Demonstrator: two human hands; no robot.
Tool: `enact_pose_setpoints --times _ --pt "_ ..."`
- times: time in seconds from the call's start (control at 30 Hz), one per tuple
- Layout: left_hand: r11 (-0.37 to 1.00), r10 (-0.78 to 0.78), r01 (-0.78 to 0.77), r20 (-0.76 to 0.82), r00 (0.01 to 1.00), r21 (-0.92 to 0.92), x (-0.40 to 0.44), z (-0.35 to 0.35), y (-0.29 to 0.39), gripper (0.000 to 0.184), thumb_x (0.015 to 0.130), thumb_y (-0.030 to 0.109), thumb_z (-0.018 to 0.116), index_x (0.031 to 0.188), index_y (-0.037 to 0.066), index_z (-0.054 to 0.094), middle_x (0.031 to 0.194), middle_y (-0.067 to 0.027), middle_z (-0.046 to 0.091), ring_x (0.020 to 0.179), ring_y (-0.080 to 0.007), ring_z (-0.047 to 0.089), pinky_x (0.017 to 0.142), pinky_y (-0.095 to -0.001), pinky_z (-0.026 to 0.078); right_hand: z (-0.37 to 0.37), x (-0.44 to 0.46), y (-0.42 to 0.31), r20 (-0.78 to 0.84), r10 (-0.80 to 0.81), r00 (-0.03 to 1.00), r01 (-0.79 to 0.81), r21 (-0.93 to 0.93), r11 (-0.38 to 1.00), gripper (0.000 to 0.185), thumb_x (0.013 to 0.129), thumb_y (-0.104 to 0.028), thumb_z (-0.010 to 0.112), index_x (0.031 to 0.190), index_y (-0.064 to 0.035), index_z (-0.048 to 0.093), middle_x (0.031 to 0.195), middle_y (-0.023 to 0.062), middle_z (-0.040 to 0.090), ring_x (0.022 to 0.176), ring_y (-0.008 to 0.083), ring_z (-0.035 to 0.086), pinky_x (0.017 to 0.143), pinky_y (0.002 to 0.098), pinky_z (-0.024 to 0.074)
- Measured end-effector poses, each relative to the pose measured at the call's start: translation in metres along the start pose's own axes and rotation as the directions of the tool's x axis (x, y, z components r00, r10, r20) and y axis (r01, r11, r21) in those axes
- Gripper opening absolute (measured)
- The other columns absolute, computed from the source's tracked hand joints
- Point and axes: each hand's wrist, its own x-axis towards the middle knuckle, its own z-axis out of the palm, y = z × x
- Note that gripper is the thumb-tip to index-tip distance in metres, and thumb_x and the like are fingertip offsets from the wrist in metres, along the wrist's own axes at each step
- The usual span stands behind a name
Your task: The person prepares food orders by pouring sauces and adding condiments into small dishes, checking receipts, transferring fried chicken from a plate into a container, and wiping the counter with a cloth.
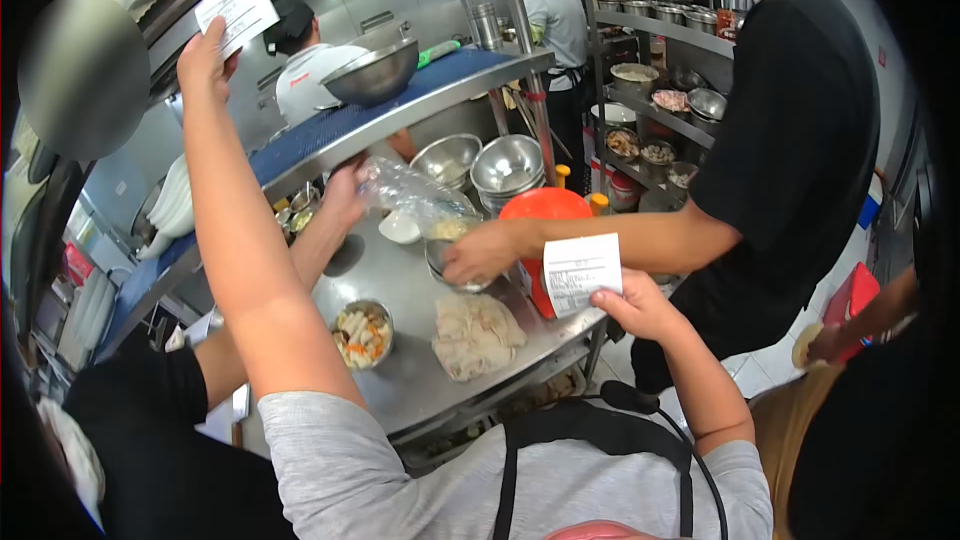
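Note:
My left hand (pixel 207 62) is raised high at the upper left, its fingers pinching a printed order slip (pixel 240 12) beside the overhead rail. In front of me on the right, my right hand (pixel 640 306) grips another printed slip (pixel 582 262) between thumb and fingers, printed side toward me. Behind that second slip stands a red container (pixel 545 204), partly covered by it. A co-worker's hand (pixel 480 252) reaches into a metal bowl (pixel 440 262) on the steel table, next to a clear plastic bag (pixel 415 185).
On the steel table (pixel 410 315) are a bowl of mixed vegetables (pixel 362 334), pale flat food pieces (pixel 478 336) and stacked metal bowls (pixel 507 165). Above runs a blue-matted shelf (pixel 300 145) with a large bowl (pixel 372 72). A person in black (pixel 800 120) stands close on the right.

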Motion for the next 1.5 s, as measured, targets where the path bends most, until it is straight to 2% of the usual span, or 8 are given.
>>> enact_pose_setpoints --times 0.43,0.6,0.63,0.87,0.93,1.07,1.3,1.5 --pt "0.982 -0.147 0.117 -0.209 0.967 -0.148 0.080 0.004 -0.017 0.035 0.069 0.040 0.065 0.076 0.007 0.056 0.065 -0.0073 0.057 0.054 -0.0140 0.054 0.042 -0.0229 0.039 -0.008 0.007 0.038 -0.025 0.209 0.978 -0.205 0.121 0.971 0.023 0.081 -0.009 0.047 0.101 -0.0004 0.054 0.099 0.0085 0.057 0.091 0.0152 0.052 0.081 0.0295 0.0397" --pt "0.928 -0.232 0.059 -0.446 0.865 -0.369 0.068 -0.010 -0.019 0.093 0.060 0.040 0.066 0.117 0.001 0.004 0.111 -0.0216 0.038 0.083 -0.0371 0.052 0.072 -0.0465 0.043 -0.019 -0.024 0.034 -0.068 0.243 0.968 -0.231 0.150 0.961 0.022 0.079 -0.010 0.049 0.097 0.0004 0.056 0.096 0.0090 0.058 0.090 0.0159 0.053 0.080 0.0293 0.0401" --pt "0.926 -0.181 -0.019 -0.488 0.854 -0.377 0.046 -0.008 -0.018 0.079 0.064 0.034 0.062 0.117 0.000 0.015 0.109 -0.0218 0.038 0.086 -0.0378 0.050 0.070 -0.0473 0.043 -0.022 -0.040 0.039 -0.101 0.243 0.965 -0.227 0.145 0.963 0.022 0.079 -0.011 0.050 0.096 0.0006 0.056 0.095 0.0090 0.058 0.090 0.0159 0.053 0.079 0.0291 0.0402" --pt "0.792 0.211 -0.088 0.137 0.968 -0.604 -0.212 0.033 -0.036 0.044 0.085 0.022 0.033 0.120 -0.003 0.030 0.110 -0.0213 0.041 0.103 -0.0314 0.039 0.093 -0.0413 0.025 -0.079 -0.129 0.006 -0.542 0.325 0.775 -0.132 0.365 0.922 0.024 0.077 -0.019 0.056 0.085 0.0036 0.058 0.077 0.0076 0.059 0.070 0.0105 0.054 0.064 0.0238 0.0438" --pt "0.722 0.525 -0.080 0.470 0.710 -0.687 -0.263 0.038 -0.048 0.044 0.083 0.027 0.037 0.116 -0.003 0.035 0.091 -0.0142 0.043 0.082 -0.0235 0.040 0.074 -0.0323 0.033 -0.099 -0.153 0.002 -0.626 0.374 0.685 -0.098 0.429 0.898 0.027 0.081 -0.022 0.051 0.093 0.0016 0.055 0.082 0.0071 0.059 0.068 0.0122 0.055 0.063 0.0241 0.0452" --pt "0.672 0.516 0.196 0.642 0.567 -0.714 -0.375 0.096 -0.035 0.053 0.075 0.044 0.054 0.105 0.002 0.039 0.076 -0.0121 0.046 0.063 -0.0218 0.047 0.054 -0.0306 0.039 -0.117 -0.196 -0.008 -0.783 0.504 0.364 -0.073 0.516 0.854 0.028 0.085 -0.025 0.044 0.099 -0.0019 0.050 0.088 0.0065 0.058 0.065 0.0109 0.054 0.059 0.0228 0.0436" --pt "0.806 0.380 0.555 0.898 -0.221 -0.205 -0.522 0.205 -0.031 0.061 0.067 0.031 0.066 0.112 -0.003 0.043 0.096 -0.0110 0.054 0.086 -0.0164 0.051 0.076 -0.0288 0.039 -0.127 -0.312 -0.034 -0.779 0.555 0.291 -0.181 0.525 0.832 0.024 0.086 -0.023 0.042 0.098 -0.0041 0.051 0.084 0.0037 0.057 0.065 0.0096 0.052 0.060 0.0230 0.0409" --pt "0.597 0.318 0.801 0.929 -0.188 -0.042 -0.625 0.303 -0.016 0.039 0.077 0.001 0.051 0.114 -0.003 0.041 0.090 -0.0071 0.054 0.080 -0.0107 0.051 0.074 -0.0225 0.042 -0.138 -0.380 -0.058 -0.788 0.607 0.101 -0.226 0.576 0.785 0.021 0.083 -0.017 0.045 0.097 -0.0028 0.051 0.085 0.0053 0.056 0.068 0.0120 0.052 0.065 0.0254 0.0421"
